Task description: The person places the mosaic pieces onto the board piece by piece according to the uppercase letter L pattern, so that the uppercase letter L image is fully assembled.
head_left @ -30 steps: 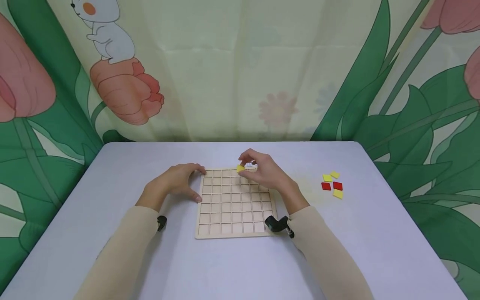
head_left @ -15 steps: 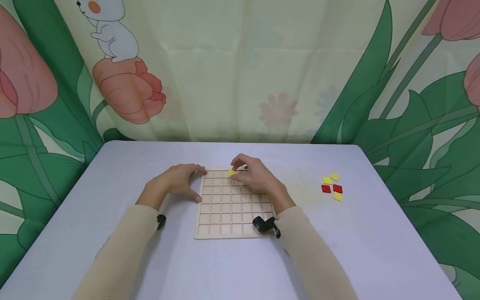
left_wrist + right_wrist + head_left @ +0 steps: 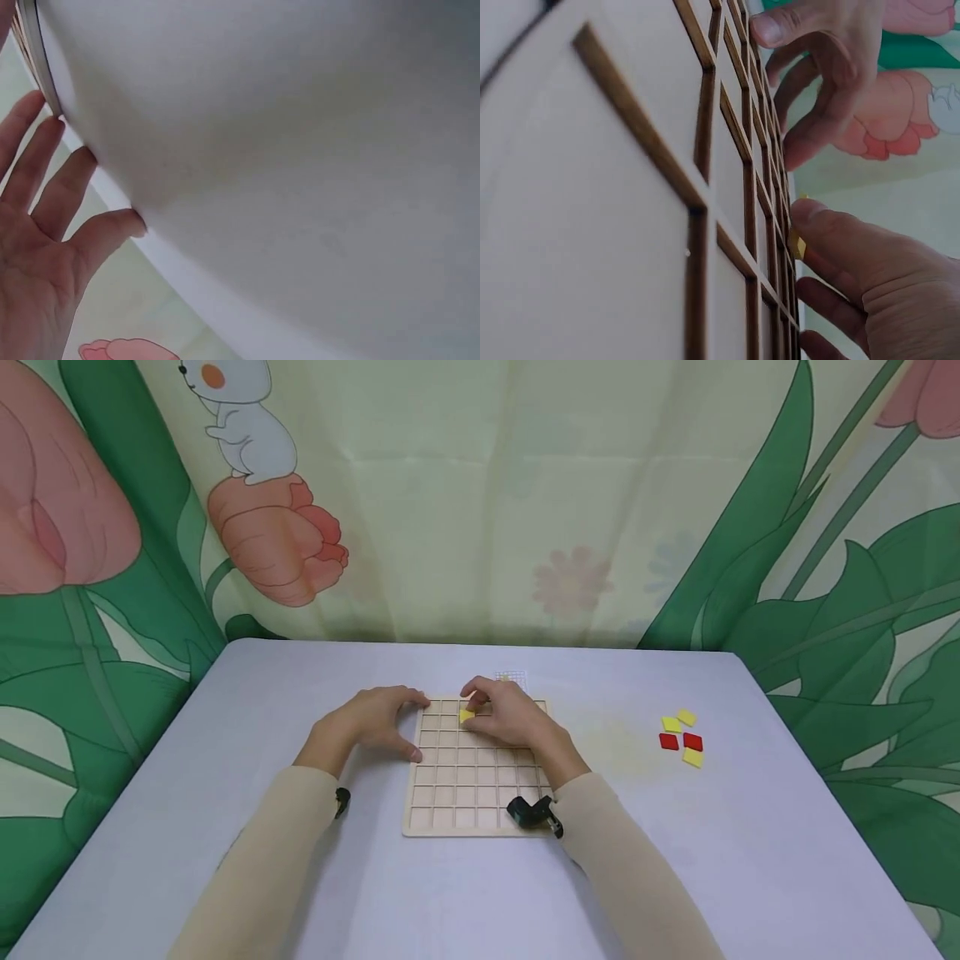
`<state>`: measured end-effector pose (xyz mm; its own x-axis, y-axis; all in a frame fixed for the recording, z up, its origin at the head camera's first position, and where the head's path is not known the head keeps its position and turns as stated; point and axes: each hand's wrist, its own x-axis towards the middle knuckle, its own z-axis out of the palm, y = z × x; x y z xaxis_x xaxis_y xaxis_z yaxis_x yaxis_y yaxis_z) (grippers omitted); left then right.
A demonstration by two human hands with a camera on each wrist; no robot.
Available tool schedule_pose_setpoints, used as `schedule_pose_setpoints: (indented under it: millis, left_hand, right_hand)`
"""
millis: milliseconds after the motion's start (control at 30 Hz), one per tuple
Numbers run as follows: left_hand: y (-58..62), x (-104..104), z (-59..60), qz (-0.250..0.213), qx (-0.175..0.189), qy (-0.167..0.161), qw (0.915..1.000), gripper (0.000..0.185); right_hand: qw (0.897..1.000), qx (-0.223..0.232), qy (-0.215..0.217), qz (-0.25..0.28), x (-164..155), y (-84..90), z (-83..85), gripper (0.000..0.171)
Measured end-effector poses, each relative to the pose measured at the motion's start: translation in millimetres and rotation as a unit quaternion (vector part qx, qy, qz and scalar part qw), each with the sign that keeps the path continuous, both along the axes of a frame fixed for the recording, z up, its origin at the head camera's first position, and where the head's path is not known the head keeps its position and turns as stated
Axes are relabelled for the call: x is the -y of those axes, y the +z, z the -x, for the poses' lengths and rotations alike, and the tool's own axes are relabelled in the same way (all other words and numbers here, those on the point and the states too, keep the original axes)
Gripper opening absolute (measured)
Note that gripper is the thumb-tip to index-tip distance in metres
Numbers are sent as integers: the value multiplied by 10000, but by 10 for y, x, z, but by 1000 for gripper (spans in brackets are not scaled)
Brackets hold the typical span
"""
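A pale wooden grid board [image 3: 455,796] with many square compartments lies on the table. My left hand [image 3: 370,724] rests at its left edge, thumb and fingers spread and touching the rim; in the left wrist view the fingers [image 3: 64,196] look fairly straight. Over the far rows, my right hand [image 3: 512,713] pinches a small yellow square tile [image 3: 467,716] between thumb and fingers. In the right wrist view the tile [image 3: 798,247] shows at the board's surface, partly covered by the thumb; whether it sits in a compartment I cannot tell.
Several loose tiles lie right of the board, among them a yellow tile [image 3: 693,757] and a red tile [image 3: 669,742]. Behind the board is a small printed grid card [image 3: 513,677], partly hidden by my right hand. The white table [image 3: 315,664] ends at a patterned curtain [image 3: 450,527].
My right hand has moved left across the board and slightly nearer to me, the yellow tile still pinched. The left hand stays at the board's edge. The head view has shifted a little.
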<state>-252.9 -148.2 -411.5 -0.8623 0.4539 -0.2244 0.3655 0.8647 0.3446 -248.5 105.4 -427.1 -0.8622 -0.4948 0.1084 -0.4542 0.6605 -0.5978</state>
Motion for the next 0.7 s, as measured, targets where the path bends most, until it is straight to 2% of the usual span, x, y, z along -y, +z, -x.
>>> schedule_pose_setpoints:
  millis: [267,433,700]
  left_hand:
    - [10,9,-14,62,-152,-229,9996,93]
    - [37,65,-29,74,-116,-90,9999,93]
    - [5,4,-39,-25,-68,-257,9996,93]
  right_hand:
    - [9993,128,-295,-170,71,-28,-54,39]
    - [9997,176,-31,-169,80,10,-66,34]
    - [9988,37,65,-487,-292,211,-162,28]
